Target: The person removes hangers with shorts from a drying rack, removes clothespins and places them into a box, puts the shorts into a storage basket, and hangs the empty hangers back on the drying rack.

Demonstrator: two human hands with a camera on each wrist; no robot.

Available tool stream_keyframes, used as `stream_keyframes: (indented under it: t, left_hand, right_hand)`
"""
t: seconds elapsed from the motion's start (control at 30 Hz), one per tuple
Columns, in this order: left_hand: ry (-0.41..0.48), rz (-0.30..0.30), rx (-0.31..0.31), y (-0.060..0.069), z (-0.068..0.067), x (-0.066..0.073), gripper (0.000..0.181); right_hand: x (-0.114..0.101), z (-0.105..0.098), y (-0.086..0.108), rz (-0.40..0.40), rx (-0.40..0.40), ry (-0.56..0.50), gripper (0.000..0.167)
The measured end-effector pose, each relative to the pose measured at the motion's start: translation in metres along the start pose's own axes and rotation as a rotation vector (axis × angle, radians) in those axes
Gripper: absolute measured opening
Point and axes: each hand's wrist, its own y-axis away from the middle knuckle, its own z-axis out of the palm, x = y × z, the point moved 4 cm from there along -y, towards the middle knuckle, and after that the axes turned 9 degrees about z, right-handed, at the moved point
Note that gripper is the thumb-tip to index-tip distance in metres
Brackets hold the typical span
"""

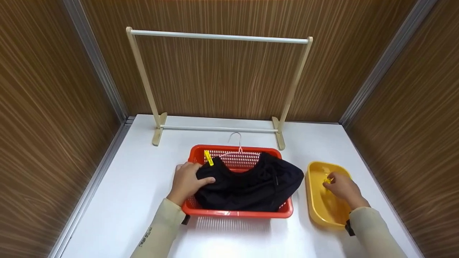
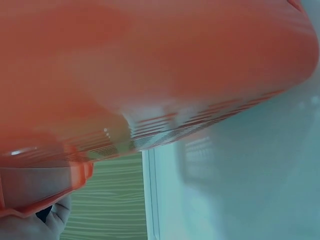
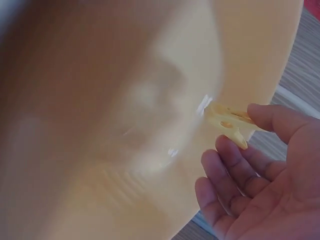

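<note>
A black garment with a drawstring (image 1: 247,186) lies in and over the red basket (image 1: 236,214), on a pink hanger (image 1: 239,153) whose hook stands up at the back. A yellow clothespin (image 1: 208,158) is clipped to the garment's left side. Just below that clothespin, my left hand (image 1: 188,181) grips the garment at the basket's left rim, thumb on top; its other fingers are partly hidden. Over the yellow tray (image 1: 311,200), my right hand (image 1: 344,188) pinches another yellow clothespin (image 3: 230,121) between thumb and fingers.
Behind the basket stands a rack with wooden uprights (image 1: 145,80) and a white top rail (image 1: 218,36). Wood-grain panels (image 1: 222,79) enclose the white table (image 1: 125,179) at the back and both sides.
</note>
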Motion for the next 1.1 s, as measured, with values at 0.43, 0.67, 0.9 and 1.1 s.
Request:
stream_keyframes:
  t: [0.43,0.67,0.9,1.1]
  left_hand:
    - [0.0,0.029,0.015,0.002,0.001,0.002,0.063]
    - [0.013,0.012,0.016,0.001,0.002,0.002,0.064]
    - [0.046,-0.006,0.023,0.001,0.003,0.002,0.066]
    - [0.047,0.01,0.046,0.002,0.001,0.0,0.06]
  right_hand:
    - [0.003,0.005,-0.002,0.03,-0.031,0.022,0.05]
    - [0.002,0.006,0.001,0.031,-0.032,0.032,0.057]
    - [-0.037,-0.011,0.015,-0.141,0.347,-0.046,0.041]
    - [-0.11,-0.001,0.036,-0.57,0.656,-0.269,0.026]
